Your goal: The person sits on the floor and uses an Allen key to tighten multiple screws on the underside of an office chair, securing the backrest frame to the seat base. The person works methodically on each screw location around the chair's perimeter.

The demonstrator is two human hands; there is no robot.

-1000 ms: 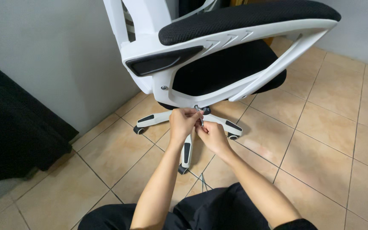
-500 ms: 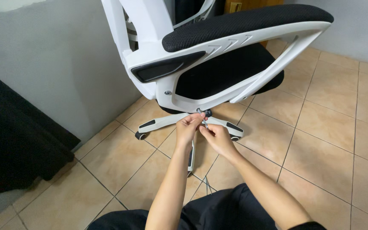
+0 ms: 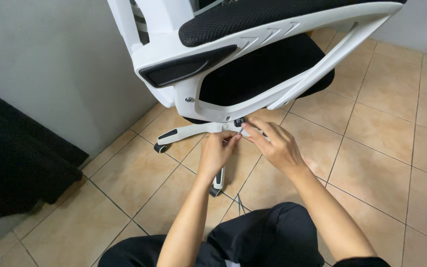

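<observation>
Pinching a small black tag (image 3: 238, 121) under the white chair (image 3: 213, 106), both hands' fingers (image 3: 233, 141) closed.

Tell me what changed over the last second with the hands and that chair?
The view drew nearer to the office chair, which now fills more of the picture. Both hands stayed together at the small dark part under the seat's white frame: left hand below it, right hand beside it. Nothing was let go; the chair's base stayed put.

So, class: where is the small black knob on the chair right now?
In the head view, the small black knob sits under the white seat frame, just above the fingertips of the left hand and right hand.
</observation>
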